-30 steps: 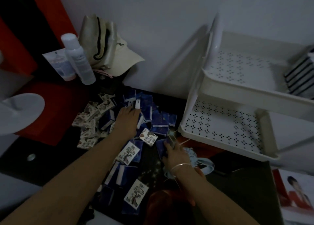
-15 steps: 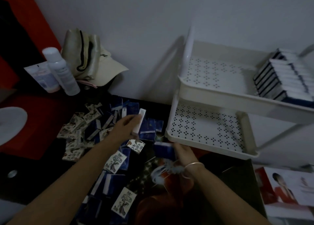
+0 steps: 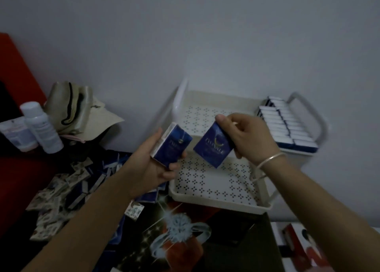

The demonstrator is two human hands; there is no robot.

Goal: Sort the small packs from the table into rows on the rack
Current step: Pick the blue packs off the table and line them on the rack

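Left hand (image 3: pixel 152 164): palm up, fingers curled under and thumb along the side of a blue pack (image 3: pixel 173 146), face toward the camera. Right hand (image 3: pixel 250 138): pinching a second blue pack (image 3: pixel 213 148) by its top end between thumb and fingers, so that it hangs tilted. A bangle (image 3: pixel 271 158) sits on that wrist.

Both packs are held up side by side, apart, in front of the white rack (image 3: pixel 216 204). Judged purpose: faces turned up to check that they match before shelving.

A row of packs (image 3: pixel 287 127) of the same blue kind stands on edge at the right end of the upper tier. The lower tier shows nothing on its perforated floor. The held pair likely belongs with that row.

Loose packs (image 3: pixel 67 187), blue and pale printed ones mixed, lie heaped on the table (image 3: pixel 236 230) to the left, so most of the sorting is left. Behind the heap stand a bottle (image 3: pixel 42 127) and a cap (image 3: pixel 82 115).

Against half a second ago: the left hand was low over the heap and the right hand was down by the lower tier's front corner. Both have risen to rack height, each with one pack. The view has tipped up as well.
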